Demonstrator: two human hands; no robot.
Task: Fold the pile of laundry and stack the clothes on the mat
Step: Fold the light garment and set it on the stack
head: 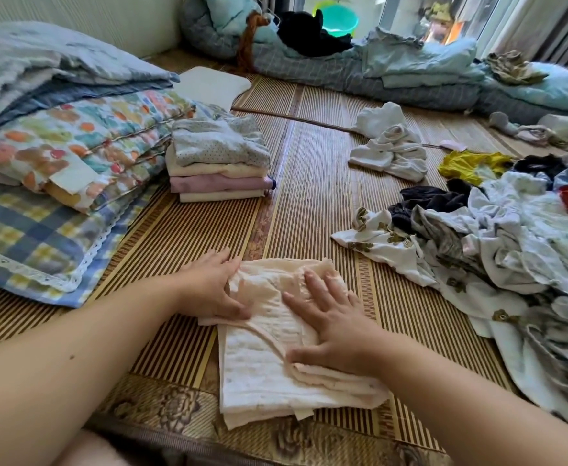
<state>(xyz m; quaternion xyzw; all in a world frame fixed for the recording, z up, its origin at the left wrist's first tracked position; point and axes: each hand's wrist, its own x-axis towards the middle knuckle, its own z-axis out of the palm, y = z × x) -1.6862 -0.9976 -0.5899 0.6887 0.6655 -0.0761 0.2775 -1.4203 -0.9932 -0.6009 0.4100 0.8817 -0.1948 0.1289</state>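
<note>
Both forearms are showing bare, with no sleeves reaching them. The left hand [213, 285] and right hand [334, 326] are wearing no rings or gloves.

The laundry pile [511, 250] runs off the right edge — the plaid pillow [23, 243] off the left.
</note>
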